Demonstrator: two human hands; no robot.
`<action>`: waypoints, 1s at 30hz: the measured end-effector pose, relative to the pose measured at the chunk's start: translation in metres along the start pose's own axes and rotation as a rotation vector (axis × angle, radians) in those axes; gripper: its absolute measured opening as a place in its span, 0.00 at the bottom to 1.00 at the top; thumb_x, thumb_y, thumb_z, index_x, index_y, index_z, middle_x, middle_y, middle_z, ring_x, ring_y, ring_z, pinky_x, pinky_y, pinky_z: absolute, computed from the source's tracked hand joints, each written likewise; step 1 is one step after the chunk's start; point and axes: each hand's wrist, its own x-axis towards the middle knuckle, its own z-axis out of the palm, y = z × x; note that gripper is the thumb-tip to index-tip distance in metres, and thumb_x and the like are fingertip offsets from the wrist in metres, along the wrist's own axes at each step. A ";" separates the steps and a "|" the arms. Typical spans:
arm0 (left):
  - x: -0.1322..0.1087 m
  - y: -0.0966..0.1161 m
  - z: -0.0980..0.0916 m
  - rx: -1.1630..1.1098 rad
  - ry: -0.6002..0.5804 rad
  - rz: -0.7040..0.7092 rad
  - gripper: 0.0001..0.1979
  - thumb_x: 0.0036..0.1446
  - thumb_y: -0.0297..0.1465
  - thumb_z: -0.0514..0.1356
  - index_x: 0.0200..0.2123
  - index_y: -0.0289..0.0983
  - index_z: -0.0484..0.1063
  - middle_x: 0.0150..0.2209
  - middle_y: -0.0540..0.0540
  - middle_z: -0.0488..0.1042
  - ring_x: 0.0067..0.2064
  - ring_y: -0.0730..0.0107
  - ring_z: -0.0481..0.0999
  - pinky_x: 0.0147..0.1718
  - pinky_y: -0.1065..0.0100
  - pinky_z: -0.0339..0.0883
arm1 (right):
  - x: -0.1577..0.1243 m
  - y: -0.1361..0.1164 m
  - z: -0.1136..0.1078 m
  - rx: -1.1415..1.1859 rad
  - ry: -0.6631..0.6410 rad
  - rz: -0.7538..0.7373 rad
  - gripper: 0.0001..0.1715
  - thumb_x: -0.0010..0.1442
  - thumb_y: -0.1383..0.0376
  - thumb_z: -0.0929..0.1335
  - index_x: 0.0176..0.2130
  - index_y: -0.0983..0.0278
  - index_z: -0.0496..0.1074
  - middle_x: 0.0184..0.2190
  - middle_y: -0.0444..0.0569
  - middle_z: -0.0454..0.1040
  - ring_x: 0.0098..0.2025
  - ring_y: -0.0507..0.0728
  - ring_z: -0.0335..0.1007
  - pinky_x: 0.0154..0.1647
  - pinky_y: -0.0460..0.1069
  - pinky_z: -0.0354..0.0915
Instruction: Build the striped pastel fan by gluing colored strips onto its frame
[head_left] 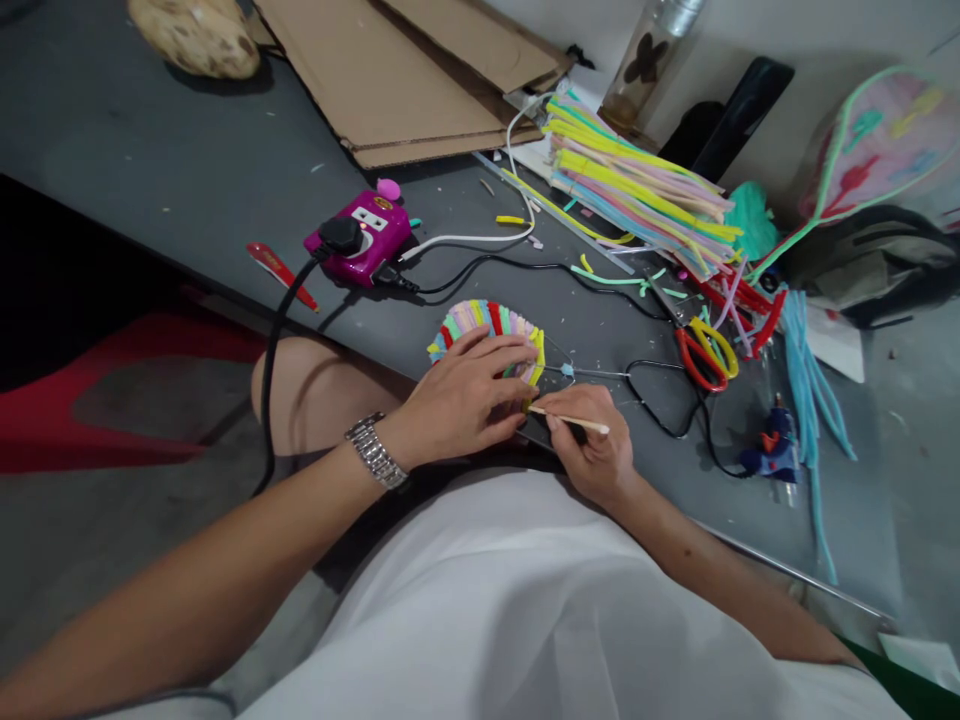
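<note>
A rounded craft piece of colourful pipe cleaners (491, 318) lies at the table's front edge, with bands of yellow, red, pink, green and blue. My left hand (476, 390) rests over it and holds it, fingers bent across its surface and thumb at the near side. Part of the piece is hidden under that hand. In my right hand (594, 445) a thin wooden stick (574, 419) is pinched like a pen. Its tip meets the near edge of the piece, close to my left fingertips.
Behind my hands are a purple power adapter (364, 238) with cords, a red cutter (283, 276) and cardboard (420, 90). Rightward lie bundled pipe cleaners (637, 180), scissors (703, 355), a blue glue gun (776, 445) and light-blue strands (806, 400). A black cord loops across the table.
</note>
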 end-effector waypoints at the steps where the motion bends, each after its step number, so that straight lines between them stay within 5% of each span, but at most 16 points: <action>1: 0.000 0.000 0.000 0.000 -0.003 0.001 0.12 0.64 0.33 0.65 0.50 0.42 0.81 0.67 0.39 0.73 0.70 0.48 0.68 0.72 0.39 0.52 | 0.001 0.001 0.001 0.018 0.006 0.010 0.12 0.69 0.75 0.66 0.46 0.59 0.73 0.38 0.46 0.85 0.41 0.56 0.81 0.48 0.56 0.71; 8: 0.001 -0.001 0.001 -0.004 -0.002 0.000 0.12 0.63 0.32 0.65 0.50 0.41 0.82 0.66 0.39 0.73 0.70 0.49 0.68 0.72 0.39 0.52 | -0.001 0.002 0.000 0.128 0.100 0.132 0.07 0.72 0.69 0.66 0.44 0.59 0.75 0.39 0.49 0.84 0.43 0.57 0.81 0.47 0.55 0.75; 19: 0.001 -0.001 0.001 -0.011 0.005 0.010 0.12 0.63 0.32 0.65 0.50 0.40 0.82 0.66 0.38 0.73 0.69 0.48 0.69 0.71 0.39 0.54 | -0.001 0.003 0.004 -0.022 0.015 -0.065 0.11 0.69 0.73 0.66 0.46 0.58 0.70 0.38 0.46 0.84 0.41 0.56 0.79 0.47 0.56 0.67; 30: 0.000 -0.006 0.003 -0.028 0.000 0.016 0.11 0.62 0.33 0.64 0.47 0.41 0.82 0.66 0.39 0.73 0.69 0.47 0.70 0.71 0.39 0.55 | -0.001 0.010 0.013 -0.044 0.052 0.072 0.09 0.71 0.69 0.64 0.39 0.59 0.72 0.35 0.48 0.82 0.40 0.57 0.78 0.46 0.54 0.68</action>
